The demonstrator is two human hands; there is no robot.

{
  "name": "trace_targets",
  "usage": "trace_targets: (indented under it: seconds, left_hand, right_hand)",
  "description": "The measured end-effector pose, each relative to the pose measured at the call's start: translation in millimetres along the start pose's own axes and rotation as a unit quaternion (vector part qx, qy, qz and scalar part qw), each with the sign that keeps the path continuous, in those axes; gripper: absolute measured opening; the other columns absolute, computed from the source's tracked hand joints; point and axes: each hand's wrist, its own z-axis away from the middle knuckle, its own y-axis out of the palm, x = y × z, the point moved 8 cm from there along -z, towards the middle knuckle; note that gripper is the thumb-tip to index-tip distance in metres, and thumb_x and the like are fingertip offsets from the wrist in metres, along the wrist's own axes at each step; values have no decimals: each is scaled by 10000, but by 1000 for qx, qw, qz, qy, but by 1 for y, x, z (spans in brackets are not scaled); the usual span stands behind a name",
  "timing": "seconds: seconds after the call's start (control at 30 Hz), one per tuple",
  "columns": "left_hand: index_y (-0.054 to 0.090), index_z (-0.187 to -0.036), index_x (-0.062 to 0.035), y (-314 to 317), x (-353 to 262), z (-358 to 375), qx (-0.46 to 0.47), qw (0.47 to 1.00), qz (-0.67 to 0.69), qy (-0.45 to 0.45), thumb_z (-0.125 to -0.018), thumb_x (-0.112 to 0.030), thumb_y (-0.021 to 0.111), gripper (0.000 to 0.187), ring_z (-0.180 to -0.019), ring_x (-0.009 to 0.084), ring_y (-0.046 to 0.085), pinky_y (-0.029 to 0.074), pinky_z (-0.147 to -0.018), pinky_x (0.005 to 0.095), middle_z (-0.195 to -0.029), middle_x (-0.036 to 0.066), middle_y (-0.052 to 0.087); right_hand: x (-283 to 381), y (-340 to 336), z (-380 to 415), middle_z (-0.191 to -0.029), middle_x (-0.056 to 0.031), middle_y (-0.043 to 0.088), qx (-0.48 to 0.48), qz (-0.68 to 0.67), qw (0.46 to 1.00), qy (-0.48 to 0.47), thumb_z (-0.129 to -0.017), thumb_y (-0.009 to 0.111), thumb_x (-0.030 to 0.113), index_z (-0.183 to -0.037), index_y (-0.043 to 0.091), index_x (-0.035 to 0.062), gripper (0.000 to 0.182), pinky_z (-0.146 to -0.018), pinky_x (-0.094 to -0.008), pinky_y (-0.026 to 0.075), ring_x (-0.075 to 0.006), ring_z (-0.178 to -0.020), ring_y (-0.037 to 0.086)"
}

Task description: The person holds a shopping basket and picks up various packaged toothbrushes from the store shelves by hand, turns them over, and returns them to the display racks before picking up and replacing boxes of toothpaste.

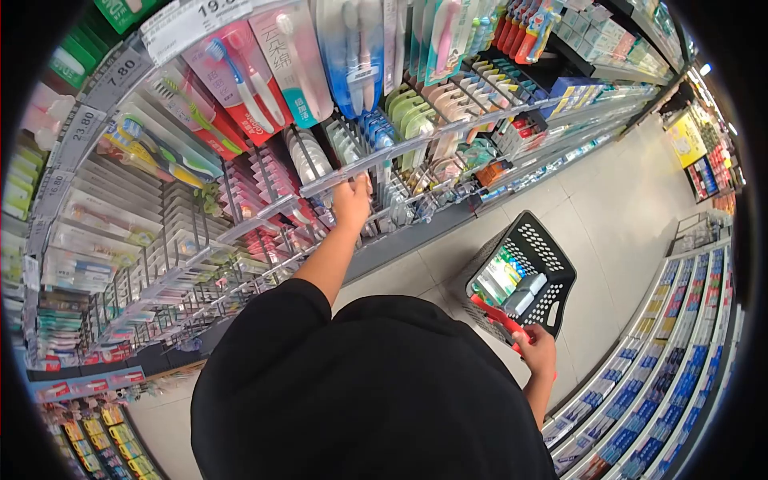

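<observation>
The left hand (352, 200) reaches up to the rack (240, 216), a grid of thin metal pegs and clear plastic price rails hung with flat, glossy packets. Its fingers are curled in among small packs just under one clear rail (376, 156), and the camera cannot show whether they grip a pack or only touch it. Above the rail hang toothbrush packs (256, 80), stiff card backs under clear blisters, red, blue and pale green, long and narrow. Left of the hand on the rack sit rows of slim grey-white boxes (104, 216), set edge-on like files.

The right hand (538, 352) is closed round the red handle (500, 318) of a black basket (552, 268), which hangs well below and right of the rack over the pale tiled floor (632, 208). The basket is hard plastic, boxy, with walls pierced by rows of round holes. Inside it lie a green-and-white printed pack (498, 278) and a smooth grey bottle-like item (524, 294), resting side by side against the bottom.

A black sleeve and shoulder (360, 384), soft matte cloth, fills the view below the rack. Across the floor from the rack stands a second shelf unit (672, 352) with rows of small blue and white boxes
</observation>
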Motion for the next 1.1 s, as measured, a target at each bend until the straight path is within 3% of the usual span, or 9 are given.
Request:
trace_targets:
  seconds: [0.1, 0.33, 0.5, 0.63, 0.73, 0.8, 0.93, 0.97, 1.1]
  left_hand:
    - [609, -920, 17, -5, -20, 3, -52, 999, -2, -10, -916, -190, 498, 235, -569, 172, 551, 434, -565, 319, -690, 106, 609]
    - [536, -879, -18, 0, -18, 29, 9, 998, 6, -59, -950, -190, 449, 205, -548, 104, 488, 413, -539, 278, -666, 30, 530]
    - [541, -877, -21, 21, -42, 72, 136, 990, 32, -16, -927, -188, 488, 182, -645, 181, 531, 423, -604, 332, -668, 69, 520]
    - [558, -895, -8, 43, -81, 104, 219, 968, -58, 106, -903, -170, 514, 168, -694, 289, 549, 430, -642, 350, -757, 138, 551]
    - [566, -904, -5, 59, -113, 113, 288, 944, -60, 149, -887, -154, 528, 155, -729, 329, 544, 430, -664, 353, -808, 160, 558]
    - [566, -903, -5, 61, -138, 107, 287, 949, -15, 133, -878, -141, 533, 142, -738, 332, 540, 428, -669, 350, -821, 156, 559]
    - [560, -890, 14, 61, -162, 96, 291, 947, 113, 80, -904, -126, 518, 147, -692, 188, 566, 425, -622, 318, -738, 104, 552]
    - [575, -907, 23, 64, -163, 94, 300, 938, 159, 66, -926, -131, 502, 172, -698, 104, 559, 450, -618, 278, -747, 62, 578]
    - [563, -958, 28, 63, -183, 90, 336, 906, 258, -2, -956, -143, 467, 196, -733, 95, 555, 455, -679, 233, -830, 40, 600]
  right_hand:
    - [-3, -5, -17, -711, -142, 635, 43, 1, 999, -8, -678, 705, 493, -898, 649, 19, 526, -636, -354, 481, -266, -679, 630]
    - [-11, -9, -50, -752, -194, 642, 134, 24, 990, -28, -720, 641, 564, -993, 632, -7, 633, -683, -374, 484, -316, -751, 643]
    - [-8, -16, -65, -814, -158, 645, 192, -13, 981, 6, -758, 661, 440, -1056, 618, -17, 548, -653, -333, 481, -207, -719, 619]
    - [-11, -20, -80, -831, -146, 650, 165, 10, 986, -22, -762, 657, 456, -1063, 613, -14, 559, -699, -347, 478, -222, -772, 619]
    - [-9, -23, -83, -813, -183, 645, 144, 56, 988, -18, -707, 693, 509, -1001, 626, -7, 597, -711, -376, 476, -318, -780, 624]
    - [25, -38, -79, -923, -206, 614, -4, 110, 976, -188, -682, 734, 442, -1014, 607, -17, 580, -779, -402, 457, -365, -891, 577]
    - [118, -45, -56, -1034, -175, 579, -62, -16, 952, -298, -719, 726, 221, -1084, 537, -1, 466, -891, -376, 411, -353, -1008, 535]
    - [136, -39, -53, -1045, -171, 582, -31, -65, 951, -299, -730, 711, 190, -1095, 535, 2, 447, -891, -368, 413, -334, -1011, 543]
    - [194, 12, -40, -1049, -145, 603, 121, -239, 903, -335, -762, 675, 130, -1169, 501, -3, 462, -881, -346, 433, -241, -984, 577]
